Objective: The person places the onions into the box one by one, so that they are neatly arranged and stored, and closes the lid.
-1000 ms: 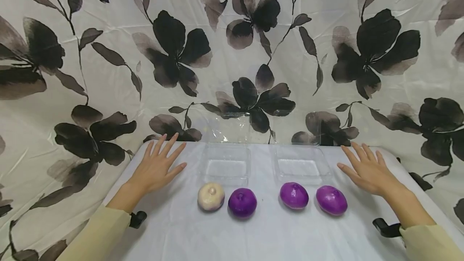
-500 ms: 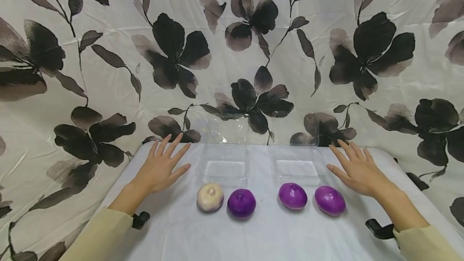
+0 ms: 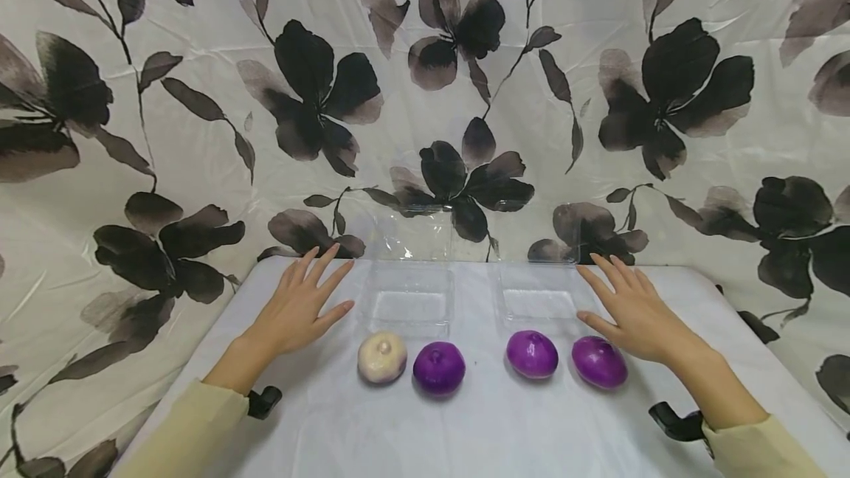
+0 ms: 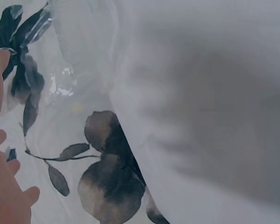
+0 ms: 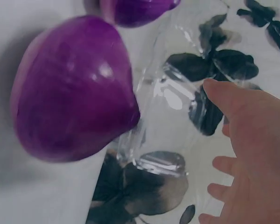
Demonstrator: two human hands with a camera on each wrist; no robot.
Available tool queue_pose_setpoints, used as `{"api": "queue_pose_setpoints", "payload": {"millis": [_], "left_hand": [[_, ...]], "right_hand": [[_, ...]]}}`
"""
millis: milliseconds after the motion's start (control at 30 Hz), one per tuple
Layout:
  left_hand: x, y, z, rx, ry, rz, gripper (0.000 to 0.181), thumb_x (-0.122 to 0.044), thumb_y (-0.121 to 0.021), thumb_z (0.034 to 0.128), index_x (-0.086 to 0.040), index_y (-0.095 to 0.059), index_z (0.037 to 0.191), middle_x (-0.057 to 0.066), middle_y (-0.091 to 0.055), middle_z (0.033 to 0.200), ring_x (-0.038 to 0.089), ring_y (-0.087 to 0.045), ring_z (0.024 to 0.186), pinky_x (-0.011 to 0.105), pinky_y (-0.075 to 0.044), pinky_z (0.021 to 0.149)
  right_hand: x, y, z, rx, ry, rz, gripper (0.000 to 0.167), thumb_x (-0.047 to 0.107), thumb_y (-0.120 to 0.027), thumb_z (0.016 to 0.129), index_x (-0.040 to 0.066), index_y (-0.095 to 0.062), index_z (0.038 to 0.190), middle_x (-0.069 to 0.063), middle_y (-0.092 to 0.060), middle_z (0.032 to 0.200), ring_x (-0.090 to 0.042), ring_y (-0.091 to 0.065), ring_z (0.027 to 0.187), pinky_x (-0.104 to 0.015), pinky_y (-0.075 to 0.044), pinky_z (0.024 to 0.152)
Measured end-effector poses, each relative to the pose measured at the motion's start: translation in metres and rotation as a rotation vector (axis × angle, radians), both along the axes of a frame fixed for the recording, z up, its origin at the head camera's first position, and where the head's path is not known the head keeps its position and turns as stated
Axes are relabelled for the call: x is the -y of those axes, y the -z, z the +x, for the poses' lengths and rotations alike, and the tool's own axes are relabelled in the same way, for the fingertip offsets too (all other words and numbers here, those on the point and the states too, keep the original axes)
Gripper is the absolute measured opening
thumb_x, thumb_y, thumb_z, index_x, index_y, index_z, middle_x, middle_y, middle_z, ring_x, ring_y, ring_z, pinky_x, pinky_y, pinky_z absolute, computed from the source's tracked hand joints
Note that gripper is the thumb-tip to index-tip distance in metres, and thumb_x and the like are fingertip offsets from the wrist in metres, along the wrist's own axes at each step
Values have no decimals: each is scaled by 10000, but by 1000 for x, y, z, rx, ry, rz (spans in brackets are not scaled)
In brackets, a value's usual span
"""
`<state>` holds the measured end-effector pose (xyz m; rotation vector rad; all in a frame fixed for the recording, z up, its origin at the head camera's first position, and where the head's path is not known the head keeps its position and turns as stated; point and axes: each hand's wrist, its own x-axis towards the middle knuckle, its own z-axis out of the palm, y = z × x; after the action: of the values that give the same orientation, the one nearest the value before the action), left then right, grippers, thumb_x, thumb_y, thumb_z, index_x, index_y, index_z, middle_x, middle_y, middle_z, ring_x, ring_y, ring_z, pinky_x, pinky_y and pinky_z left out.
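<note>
My left hand hovers with spread fingers left of a clear plastic box, holding nothing. A pale onion-like bulb and a dark purple one lie in front of that box. On the other side, my right hand is spread beside a second clear box, its thumb above the rightmost purple bulb. Another purple bulb lies just left of that one. The right wrist view shows the nearer bulb large, with the hand empty. Both boxes have raised lids.
A white cloth covers the table. Behind its far edge hangs a pale curtain with dark flowers. Black bands with mounts sit at both wrists.
My right hand has moved left, closer to the right box and the rightmost bulb. My left hand has shifted slightly to the right. The bulbs and boxes stay in place on the table.
</note>
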<state>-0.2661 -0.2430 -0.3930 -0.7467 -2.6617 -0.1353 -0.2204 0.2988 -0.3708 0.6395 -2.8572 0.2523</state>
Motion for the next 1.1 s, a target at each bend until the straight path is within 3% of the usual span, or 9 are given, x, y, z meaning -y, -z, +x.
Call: {"api": "queue_pose_setpoints", "payload": {"millis": [333, 667, 867, 1100], "left_hand": [[-4, 4, 6, 75, 4, 86, 696, -483, -577, 1018, -178, -350, 1601, 149, -205, 1679, 480, -167, 1514, 717, -238, 1150], [-3, 11, 7, 64, 18, 145, 699, -443, -607, 1013, -170, -348, 1602, 130, -235, 1669, 451, -257, 1482, 706, -319, 1111], [-8, 13, 8, 124, 23, 254, 675, -419, -596, 1027, -178, -342, 1603, 137, -260, 1657, 446, -301, 1464, 713, -342, 1096], [-14, 15, 7, 189, 8, 348, 655, -377, -609, 1028, -160, -356, 1592, 157, -295, 1630, 452, -342, 1436, 729, -384, 1047]], "right_hand": [[23, 0, 2, -52, -66, -21, 724, 389, -661, 993, 89, -361, 1579, -230, -250, 1633, -527, -211, 1478, -721, -202, 1157], [42, 1, 2, -81, -116, -22, 642, 318, -707, 966, 92, -471, 1519, -206, -386, 1578, -473, -359, 1433, -693, -306, 1134], [57, -1, 9, -87, -108, -21, 606, 311, -723, 949, 98, -523, 1480, -193, -483, 1511, -447, -458, 1377, -685, -400, 1074], [77, 0, 13, -55, -128, -95, 584, 314, -718, 954, 129, -533, 1476, -149, -508, 1499, -404, -501, 1357, -654, -462, 1025]]}}
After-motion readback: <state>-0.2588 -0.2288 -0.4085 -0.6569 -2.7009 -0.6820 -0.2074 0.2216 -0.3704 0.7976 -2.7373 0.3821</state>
